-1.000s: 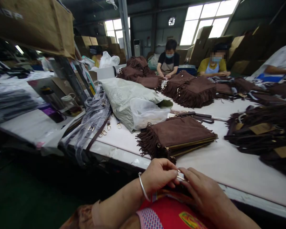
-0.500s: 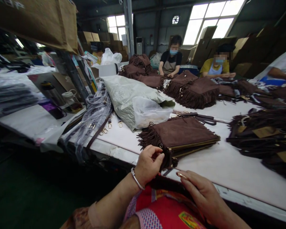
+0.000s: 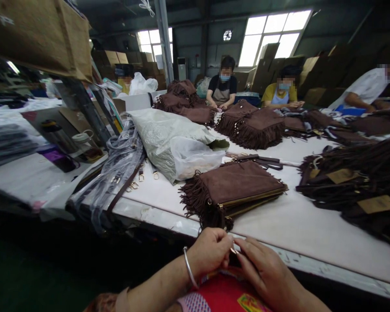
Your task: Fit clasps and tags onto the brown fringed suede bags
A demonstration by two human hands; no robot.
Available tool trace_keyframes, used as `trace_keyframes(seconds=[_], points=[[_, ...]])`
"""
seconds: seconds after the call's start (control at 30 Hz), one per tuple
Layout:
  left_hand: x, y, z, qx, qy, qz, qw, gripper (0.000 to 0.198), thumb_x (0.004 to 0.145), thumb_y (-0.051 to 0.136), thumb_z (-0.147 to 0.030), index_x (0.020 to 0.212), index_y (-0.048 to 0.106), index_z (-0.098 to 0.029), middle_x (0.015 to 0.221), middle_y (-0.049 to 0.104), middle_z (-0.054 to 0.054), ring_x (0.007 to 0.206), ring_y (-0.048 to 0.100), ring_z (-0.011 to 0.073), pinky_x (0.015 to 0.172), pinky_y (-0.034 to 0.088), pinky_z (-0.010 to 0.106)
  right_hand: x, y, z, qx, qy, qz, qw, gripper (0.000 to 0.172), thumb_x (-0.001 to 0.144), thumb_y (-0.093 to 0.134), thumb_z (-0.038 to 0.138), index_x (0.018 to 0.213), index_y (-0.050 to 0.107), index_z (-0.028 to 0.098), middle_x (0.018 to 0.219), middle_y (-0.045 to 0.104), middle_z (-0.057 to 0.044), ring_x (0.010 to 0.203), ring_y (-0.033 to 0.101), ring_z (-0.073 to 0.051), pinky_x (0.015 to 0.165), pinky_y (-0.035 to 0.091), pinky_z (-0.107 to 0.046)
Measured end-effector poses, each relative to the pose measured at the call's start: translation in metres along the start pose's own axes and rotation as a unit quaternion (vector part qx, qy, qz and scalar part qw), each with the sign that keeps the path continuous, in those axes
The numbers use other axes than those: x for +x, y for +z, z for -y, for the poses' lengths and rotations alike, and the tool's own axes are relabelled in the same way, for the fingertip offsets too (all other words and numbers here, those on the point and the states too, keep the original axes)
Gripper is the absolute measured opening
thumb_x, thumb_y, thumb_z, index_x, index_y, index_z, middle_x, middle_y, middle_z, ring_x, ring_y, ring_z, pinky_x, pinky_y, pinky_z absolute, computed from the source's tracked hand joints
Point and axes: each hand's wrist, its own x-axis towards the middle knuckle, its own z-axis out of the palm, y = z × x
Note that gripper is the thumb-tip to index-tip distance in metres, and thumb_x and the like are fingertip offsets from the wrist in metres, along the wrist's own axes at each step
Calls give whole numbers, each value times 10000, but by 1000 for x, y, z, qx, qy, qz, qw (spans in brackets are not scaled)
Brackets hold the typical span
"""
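My left hand (image 3: 214, 249), with a silver bangle at the wrist, is pinched shut just past the table's front edge; what its fingers hold is hidden. Against its fingertips is my right hand (image 3: 263, 264), closed on a small shiny gold-coloured metal clasp (image 3: 234, 250) that shows between thumb and finger. Just beyond both hands lies a stack of brown fringed bags (image 3: 237, 182). Their gold zips face me, and the fringe (image 3: 195, 195) hangs to the left.
A grey plastic sack (image 3: 162, 134) with a white bag (image 3: 195, 158) lies behind the stack. Plastic-wrapped straps (image 3: 123, 156) and metal clips (image 3: 141, 177) are to the left, tagged fringed bags (image 3: 354, 182) to the right. Several co-workers sit across the table (image 3: 312, 234).
My left hand has left the edge of the bag stack and come down and right to meet my right hand. The view has shifted slightly to the right.
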Motion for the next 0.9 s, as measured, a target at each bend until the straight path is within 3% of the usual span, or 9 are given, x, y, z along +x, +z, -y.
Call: trace_keyframes(seconds=[0.13,0.2,0.27,0.33,0.4,0.5,0.67,0.8,0.9], points=[[-3,-3,1,56,29,-15,998,390,919,454,-490,689,514,-181,482,488,-29,414,453,111,428,351,221,0,3,-1,23,17,-6,1000,229,948,409,133,1081,582,201,858,662,-52,754,639,-172,675,536,-289],[-1,-16,-3,163,134,-102,972,334,938,463,-421,745,568,-170,595,567,14,539,544,149,533,452,268,1,3,-3,28,23,-7,999,224,939,407,131,1061,582,197,853,656,-52,757,632,-174,680,526,-291],[5,-38,-11,281,286,-228,888,219,929,511,-329,935,643,-155,840,645,82,785,617,206,730,520,347,1,1,-5,31,28,-14,999,235,933,403,135,1082,577,189,872,657,-58,779,630,-176,695,519,-292],[17,-62,-20,374,395,-282,790,294,900,567,-245,1175,628,-163,1104,623,134,1043,590,262,920,496,432,1,-1,-6,33,30,-17,999,226,933,400,152,1065,580,185,853,649,-56,766,621,-176,675,504,-288],[31,-84,-32,452,449,-248,730,386,877,595,-181,1263,606,-195,1196,594,135,1134,552,282,976,475,463,1,-4,-5,34,31,-15,999,201,931,396,169,996,586,188,810,636,-48,729,603,-174,638,485,-283],[53,-98,-51,519,490,-160,682,317,882,577,-126,1175,656,-214,1077,641,96,1009,596,252,874,515,415,-1,-10,-3,30,26,-37,999,214,926,392,172,1012,588,183,834,655,-56,743,609,-176,656,494,-285],[66,-60,-74,515,517,-185,658,147,931,557,-187,1044,647,-167,914,677,78,838,617,220,758,508,370,-11,-22,-10,25,63,-124,990,231,951,429,179,1121,584,199,923,684,-58,824,650,-165,744,527,-277],[72,-5,-62,528,537,-166,636,124,912,583,-244,970,627,-144,802,673,77,751,616,230,706,494,376,-17,-38,-22,-8,87,-202,976,220,965,481,186,1158,586,204,963,695,-57,874,666,-157,781,532,-263],[78,14,-49,529,538,-133,642,117,908,590,-264,899,623,-152,774,680,72,735,630,228,693,491,367,-17,-46,-31,-49,99,-223,969,198,963,508,192,1141,595,193,993,702,-69,906,674,-167,792,534,-270]])
